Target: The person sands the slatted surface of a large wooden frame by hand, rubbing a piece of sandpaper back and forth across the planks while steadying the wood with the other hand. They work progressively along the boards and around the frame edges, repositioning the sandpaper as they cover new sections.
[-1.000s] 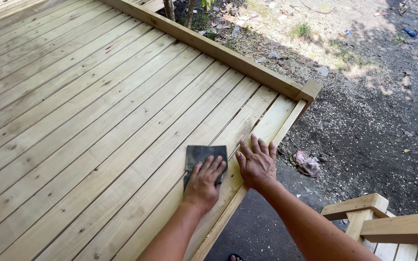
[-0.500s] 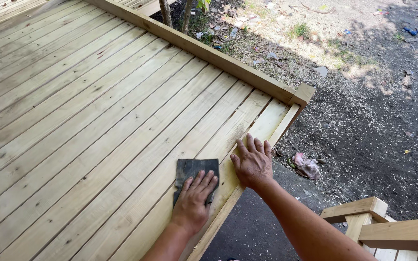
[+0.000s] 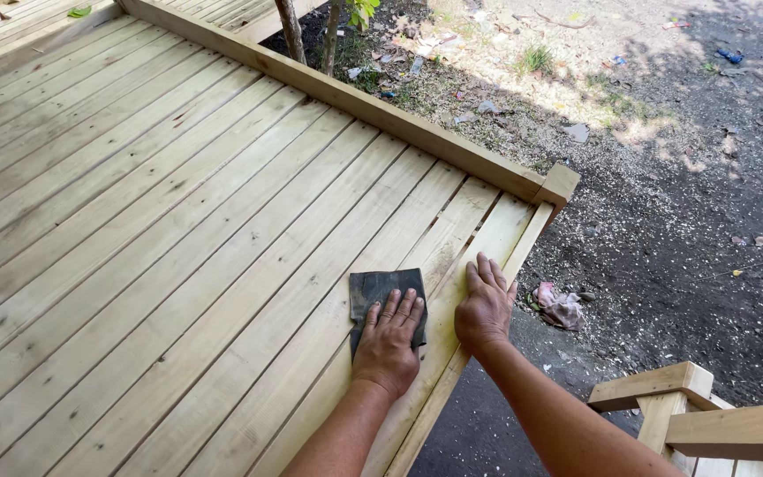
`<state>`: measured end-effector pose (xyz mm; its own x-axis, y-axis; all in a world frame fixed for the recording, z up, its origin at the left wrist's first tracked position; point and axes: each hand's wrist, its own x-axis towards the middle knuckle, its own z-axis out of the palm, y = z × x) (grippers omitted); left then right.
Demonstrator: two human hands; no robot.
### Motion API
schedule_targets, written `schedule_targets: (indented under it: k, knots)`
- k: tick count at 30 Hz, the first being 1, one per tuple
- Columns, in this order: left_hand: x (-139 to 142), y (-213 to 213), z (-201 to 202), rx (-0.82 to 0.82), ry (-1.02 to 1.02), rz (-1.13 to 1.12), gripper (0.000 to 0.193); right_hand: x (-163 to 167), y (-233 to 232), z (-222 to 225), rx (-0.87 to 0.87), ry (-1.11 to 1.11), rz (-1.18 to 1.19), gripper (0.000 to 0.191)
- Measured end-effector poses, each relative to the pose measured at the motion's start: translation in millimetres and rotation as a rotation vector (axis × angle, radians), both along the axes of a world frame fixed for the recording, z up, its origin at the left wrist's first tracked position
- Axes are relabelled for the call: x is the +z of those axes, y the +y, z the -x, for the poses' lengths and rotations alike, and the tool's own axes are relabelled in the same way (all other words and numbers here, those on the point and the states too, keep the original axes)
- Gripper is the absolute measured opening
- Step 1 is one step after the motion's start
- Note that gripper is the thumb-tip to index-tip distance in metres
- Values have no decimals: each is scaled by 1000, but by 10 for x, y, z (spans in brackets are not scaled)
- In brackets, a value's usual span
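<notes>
My left hand [image 3: 388, 340] lies flat, fingers spread, on a dark grey sheet of sandpaper [image 3: 380, 287] and presses it onto a pale wooden deck board [image 3: 311, 353]. The sheet's far half shows beyond my fingertips. Just to the right, my right hand [image 3: 485, 305] rests palm down on the outermost deck board [image 3: 487, 238], near the deck's edge, holding nothing.
The plank deck [image 3: 134, 221] stretches left and away, bordered by a raised wooden rail [image 3: 355, 102] that ends at a corner post [image 3: 560, 185]. Right of the edge is lower dark ground with a crumpled pink rag [image 3: 560, 306], litter and thin tree trunks [image 3: 291, 31]. A wooden step frame [image 3: 664, 397] stands at bottom right.
My left hand slid the sandpaper toward me along the board, then pushed it away again. My right hand stayed planted on the edge board.
</notes>
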<state>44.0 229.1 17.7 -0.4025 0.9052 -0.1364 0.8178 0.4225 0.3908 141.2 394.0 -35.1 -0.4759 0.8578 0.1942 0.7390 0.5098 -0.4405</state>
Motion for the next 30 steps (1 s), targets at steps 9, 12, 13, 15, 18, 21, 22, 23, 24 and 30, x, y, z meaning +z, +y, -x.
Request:
schedule_targets:
  k: [9,12,13,15,18,21,22,23,24,30]
  knots:
    - [-51,26,6,-15,1,-69,67,-58,24,-15,-18,-13,-14,61]
    - [-75,38,17,-18,-6,-38,68,-60,26,-16,-36,24,-18,61]
    - [-79,46,16,-22,-2,-38,68,-62,23,-22,-36,27,-14,60]
    - [-86,38,3,-30,47,-78,69,-63,14,-25,-32,32,-3,60]
    - [-81,40,-2,-28,10,-22,68,-42,-2,-14,-46,17,-17,56]
    - [-46,191,70,-72,1,20,68,14,-15,6,-68,1,-11,55]
    - [-28,273,121,-102,16,23,68,34,-28,6,-68,-8,12,56]
    - [2,403,188,-116,12,22,66,58,-36,5,-69,-15,27,57]
    - [25,519,225,-128,0,21,65,78,-51,-8,-67,-29,43,58]
    - [53,219,154,-180,-23,6,66,146,-108,-20,-65,-86,36,59]
